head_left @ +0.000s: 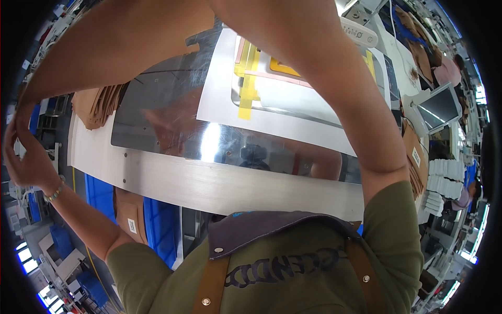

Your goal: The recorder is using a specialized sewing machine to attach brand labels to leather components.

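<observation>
The left hand (23, 157), a beaded bracelet (54, 193) at its wrist, was raised at the far left edge, fingers curled, near the tip of a long arm crossing the top; whether it grasped anything could not be told. The right hand was out of view, only its forearm (334, 89) reaching up across the shiny metal worktable (209, 183). On that table lay a white template sheet with yellow tape (246, 89) and a stack of tan leather pieces (97, 104). Below, blue plastic bins (157, 225) held tan, labelled pieces (130, 217).
</observation>
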The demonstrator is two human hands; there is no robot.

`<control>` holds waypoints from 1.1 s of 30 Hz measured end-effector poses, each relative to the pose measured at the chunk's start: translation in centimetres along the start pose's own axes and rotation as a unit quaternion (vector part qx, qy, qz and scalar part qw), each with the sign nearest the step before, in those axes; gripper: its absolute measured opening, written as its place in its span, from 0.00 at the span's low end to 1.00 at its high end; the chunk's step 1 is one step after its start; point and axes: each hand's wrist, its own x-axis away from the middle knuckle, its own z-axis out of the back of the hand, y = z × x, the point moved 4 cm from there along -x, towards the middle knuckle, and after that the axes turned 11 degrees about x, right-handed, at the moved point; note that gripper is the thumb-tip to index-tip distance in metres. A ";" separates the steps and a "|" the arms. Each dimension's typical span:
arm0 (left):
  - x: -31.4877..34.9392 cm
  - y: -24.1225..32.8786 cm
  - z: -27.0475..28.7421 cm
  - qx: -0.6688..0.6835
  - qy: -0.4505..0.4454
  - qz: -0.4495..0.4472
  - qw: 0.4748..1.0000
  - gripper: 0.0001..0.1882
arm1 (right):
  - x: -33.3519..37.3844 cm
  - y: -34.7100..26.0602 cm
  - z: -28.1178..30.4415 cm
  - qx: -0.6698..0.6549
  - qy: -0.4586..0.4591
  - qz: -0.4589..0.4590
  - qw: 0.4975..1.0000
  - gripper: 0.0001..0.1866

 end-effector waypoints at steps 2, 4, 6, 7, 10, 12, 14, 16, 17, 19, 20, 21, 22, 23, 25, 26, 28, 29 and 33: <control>3.3 1.4 0.9 0.028 0.001 -0.032 0.999 0.09 | 3.2 -0.3 -0.2 -0.059 0.009 0.021 0.998 0.04; 7.1 7.1 0.1 0.154 -0.068 0.022 0.985 0.09 | 6.8 -2.6 -2.1 -0.114 -0.012 0.050 0.992 0.03; 11.9 11.7 -1.4 0.238 -0.230 0.076 0.940 0.09 | 11.3 -4.5 -3.4 -0.111 -0.149 0.089 0.979 0.05; 13.1 14.0 -2.0 0.249 -0.299 0.044 0.920 0.10 | 14.4 -5.2 -5.0 -0.081 -0.252 0.067 0.962 0.09; 16.1 17.1 -2.8 0.279 -0.375 0.071 0.881 0.10 | 17.4 -5.8 -6.5 -0.062 -0.298 0.090 0.948 0.07; 17.0 17.1 -2.9 0.300 -0.383 0.132 0.864 0.09 | 18.1 -6.0 -7.0 -0.056 -0.320 0.086 0.942 0.06; 16.2 17.0 -3.2 0.301 -0.358 0.118 0.876 0.06 | 18.4 -6.1 -7.0 -0.052 -0.318 0.078 0.943 0.06; 16.4 16.8 -3.4 0.309 -0.357 0.133 0.871 0.06 | 18.9 -6.2 -7.0 -0.045 -0.319 0.070 0.944 0.06; 16.6 16.6 -3.7 0.314 -0.358 0.149 0.867 0.06 | 19.1 -6.1 -6.9 -0.049 -0.304 0.060 0.950 0.06; 17.1 15.9 -4.4 0.300 -0.372 0.123 0.870 0.07 | 19.1 -6.2 -6.7 -0.049 -0.294 0.052 0.953 0.06; 17.3 15.6 -4.8 0.281 -0.386 0.096 0.874 0.07 | 18.8 -6.0 -6.2 -0.054 -0.281 0.052 0.957 0.06; 17.5 15.1 -5.3 0.278 -0.400 0.077 0.870 0.11 | 18.7 -5.8 -5.7 -0.058 -0.268 0.052 0.960 0.06; 17.1 15.0 -5.8 0.282 -0.398 0.078 0.869 0.11 | 18.8 -5.7 -5.3 -0.054 -0.272 0.053 0.959 0.06; 16.7 15.1 -6.3 0.282 -0.399 0.053 0.871 0.13 | 19.1 -5.5 -5.1 -0.049 -0.284 0.060 0.956 0.06; 16.1 15.7 -7.6 0.290 -0.405 0.024 0.867 0.19 | 19.8 -5.0 -4.7 -0.039 -0.298 0.066 0.951 0.06; 15.8 16.1 -8.3 0.293 -0.403 0.022 0.866 0.19 | 20.2 -4.5 -4.4 -0.049 -0.294 0.041 0.954 0.06; 15.1 17.2 -9.5 0.310 -0.404 -0.005 0.861 0.20 | 21.0 -3.4 -3.8 -0.054 -0.291 0.014 0.955 0.06; 14.7 17.7 -10.2 0.313 -0.402 -0.009 0.860 0.20 | 21.3 -2.9 -3.5 -0.045 -0.293 0.013 0.955 0.06; 13.7 19.6 -12.8 0.343 -0.385 -0.033 0.856 0.17 | 22.3 -0.5 -1.8 -0.054 -0.281 -0.001 0.958 0.06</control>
